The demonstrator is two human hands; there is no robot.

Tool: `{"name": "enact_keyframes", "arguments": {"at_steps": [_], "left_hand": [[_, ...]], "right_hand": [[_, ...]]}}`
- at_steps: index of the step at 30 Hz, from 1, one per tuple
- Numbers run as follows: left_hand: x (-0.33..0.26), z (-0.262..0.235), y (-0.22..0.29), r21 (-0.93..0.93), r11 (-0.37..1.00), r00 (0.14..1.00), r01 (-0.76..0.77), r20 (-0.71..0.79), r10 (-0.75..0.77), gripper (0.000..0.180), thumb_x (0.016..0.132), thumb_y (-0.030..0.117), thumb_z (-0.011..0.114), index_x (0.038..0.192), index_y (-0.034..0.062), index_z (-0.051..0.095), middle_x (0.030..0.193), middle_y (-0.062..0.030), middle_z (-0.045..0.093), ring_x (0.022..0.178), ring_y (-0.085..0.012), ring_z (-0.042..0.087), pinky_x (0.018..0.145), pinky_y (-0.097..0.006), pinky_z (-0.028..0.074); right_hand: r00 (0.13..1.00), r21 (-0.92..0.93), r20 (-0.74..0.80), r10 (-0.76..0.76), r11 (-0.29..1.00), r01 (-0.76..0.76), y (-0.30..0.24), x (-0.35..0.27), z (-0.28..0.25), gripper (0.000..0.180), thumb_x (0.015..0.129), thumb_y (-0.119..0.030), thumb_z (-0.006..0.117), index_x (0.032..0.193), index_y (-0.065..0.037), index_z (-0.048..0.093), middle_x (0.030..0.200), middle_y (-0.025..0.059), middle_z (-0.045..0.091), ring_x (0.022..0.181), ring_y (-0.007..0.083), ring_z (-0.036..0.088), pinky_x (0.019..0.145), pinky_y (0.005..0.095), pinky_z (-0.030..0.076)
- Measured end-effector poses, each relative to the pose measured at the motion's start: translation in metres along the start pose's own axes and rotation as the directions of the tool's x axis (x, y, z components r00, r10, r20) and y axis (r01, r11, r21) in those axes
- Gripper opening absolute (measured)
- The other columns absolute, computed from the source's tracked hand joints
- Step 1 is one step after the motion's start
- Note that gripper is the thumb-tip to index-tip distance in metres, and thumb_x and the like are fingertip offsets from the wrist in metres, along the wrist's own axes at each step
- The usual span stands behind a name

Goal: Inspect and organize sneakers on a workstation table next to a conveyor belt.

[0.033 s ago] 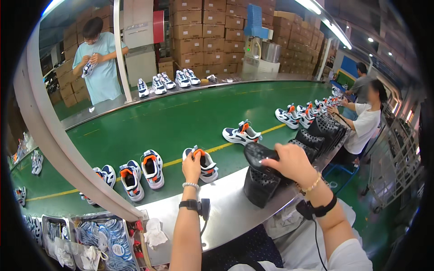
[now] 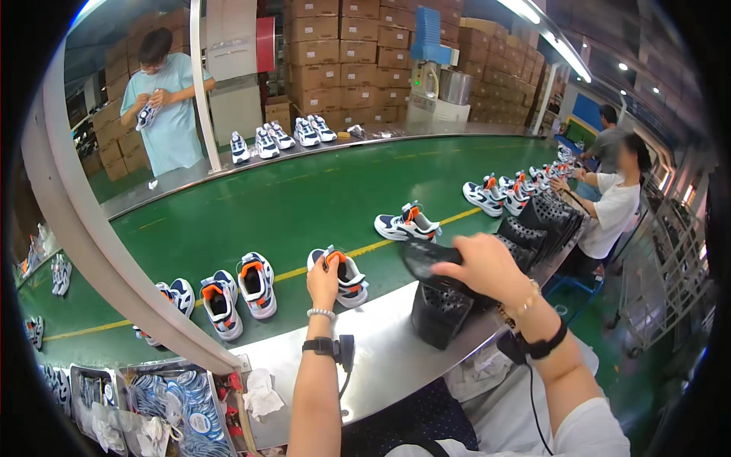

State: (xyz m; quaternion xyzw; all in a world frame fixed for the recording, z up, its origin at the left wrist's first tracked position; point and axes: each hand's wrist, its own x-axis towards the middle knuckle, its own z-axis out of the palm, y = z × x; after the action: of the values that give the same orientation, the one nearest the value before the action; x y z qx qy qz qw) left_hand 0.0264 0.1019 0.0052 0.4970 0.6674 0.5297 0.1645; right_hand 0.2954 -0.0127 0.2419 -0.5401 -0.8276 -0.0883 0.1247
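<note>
My left hand (image 2: pixel 323 280) grips the tongue of a white and navy sneaker (image 2: pixel 352 284) with orange lining, at the belt's near edge. The fingers are closed at the shoe's opening. My right hand (image 2: pixel 487 266) pinches a black insole (image 2: pixel 426 261) between thumb and fingers, tilted and somewhat blurred. It hangs over the near end of a row of stacked black insoles (image 2: pixel 443 314) on the metal ledge. Beyond it, another sneaker (image 2: pixel 407 224) rests on the belt, apart from both hands. More sneakers (image 2: pixel 257 285) stand left of my left hand.
A green belt (image 2: pixel 304 206) runs across, with a metal ledge (image 2: pixel 343 373) on my side. A white post (image 2: pixel 99 228) rises at left, above trays of blue-white pieces (image 2: pixel 171 400). A crumpled white cloth (image 2: pixel 263 392) lies beside them. Co-workers stand across the belt and at right.
My right hand has shifted slightly left, and the black insole in it has tilted and moved left. My left hand stays on the sneaker.
</note>
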Motion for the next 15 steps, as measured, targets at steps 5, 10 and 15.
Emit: {"name": "enact_keyframes", "arguments": {"at_steps": [5,10,15], "left_hand": [[0.012,-0.004,-0.015,-0.271,0.96,0.992,0.07,0.118,-0.039,0.043,0.083,0.03,0.069,0.11,-0.0034,0.066,0.09,-0.0174,0.07,0.08,-0.0213,0.067,0.074,-0.031,0.051],[0.008,-0.013,0.011,-0.472,0.833,0.94,0.289,0.302,-0.155,0.031,0.084,0.022,0.07,0.104,-0.0027,0.069,0.088,-0.005,0.069,0.077,-0.0073,0.058,0.068,-0.024,0.046],[0.009,-0.017,-0.002,-0.539,0.784,0.942,0.308,0.286,-0.174,0.03,0.084,0.021,0.071,0.103,-0.0023,0.07,0.086,-0.0019,0.068,0.074,-0.0063,0.055,0.065,-0.022,0.043]], "right_hand": [[0.917,0.17,0.367,-0.153,0.981,0.096,-0.05,0.105,0.069,0.06,0.07,-0.053,0.074,0.08,0.006,0.067,0.076,0.023,0.066,0.072,0.0352,0.065,0.067,0.0418,0.052],[0.855,0.317,0.516,-0.057,0.94,-0.129,-0.052,0.158,0.157,0.057,0.068,-0.051,0.076,0.078,0.005,0.069,0.076,0.0229,0.067,0.071,0.0343,0.066,0.065,0.0407,0.052],[0.962,0.327,0.221,0.16,0.917,-0.228,-0.095,0.13,0.189,0.05,0.071,-0.045,0.076,0.081,0.004,0.069,0.082,0.0217,0.068,0.08,0.0352,0.068,0.072,0.0412,0.054]]}}
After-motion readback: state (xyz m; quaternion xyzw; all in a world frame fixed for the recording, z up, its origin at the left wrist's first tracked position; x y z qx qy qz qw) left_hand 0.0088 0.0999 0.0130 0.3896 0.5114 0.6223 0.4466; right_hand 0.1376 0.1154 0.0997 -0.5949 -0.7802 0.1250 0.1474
